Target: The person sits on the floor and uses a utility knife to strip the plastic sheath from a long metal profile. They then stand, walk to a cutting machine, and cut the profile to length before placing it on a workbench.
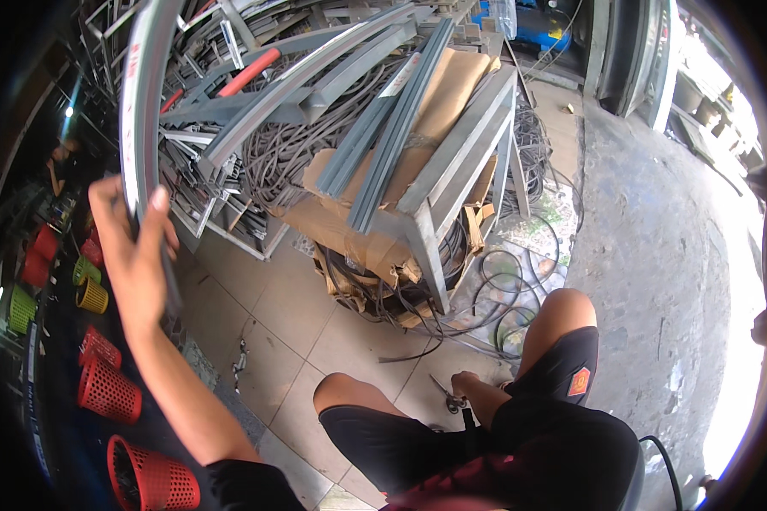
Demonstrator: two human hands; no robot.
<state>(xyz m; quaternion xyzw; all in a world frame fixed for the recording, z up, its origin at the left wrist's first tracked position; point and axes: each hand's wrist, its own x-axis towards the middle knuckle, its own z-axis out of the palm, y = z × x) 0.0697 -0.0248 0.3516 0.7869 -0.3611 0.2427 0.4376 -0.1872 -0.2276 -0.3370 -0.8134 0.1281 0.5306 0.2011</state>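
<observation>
My left hand [136, 255] is raised at the left, with fingers and thumb wrapped round a long grey metal profile [147, 94]. The profile stands nearly upright, runs out past the top edge, and carries a pale strip with red marks. Low between my knees, my right hand [467, 385] is closed at a pair of scissors [446, 393] just above the tiled floor; its fingers are partly hidden. Ahead of me, grey profiles [400, 128] lie across a metal stand [460, 153] over brown cardboard [452, 89].
Coiled dark rubber strips [315, 128] and loose metal frames [222, 204] crowd the far left. More strips [511, 281] loop over the floor beside the stand. Red baskets [109, 392] line the left side. A blue machine [541, 32] stands at the back, and concrete [656, 255] lies right.
</observation>
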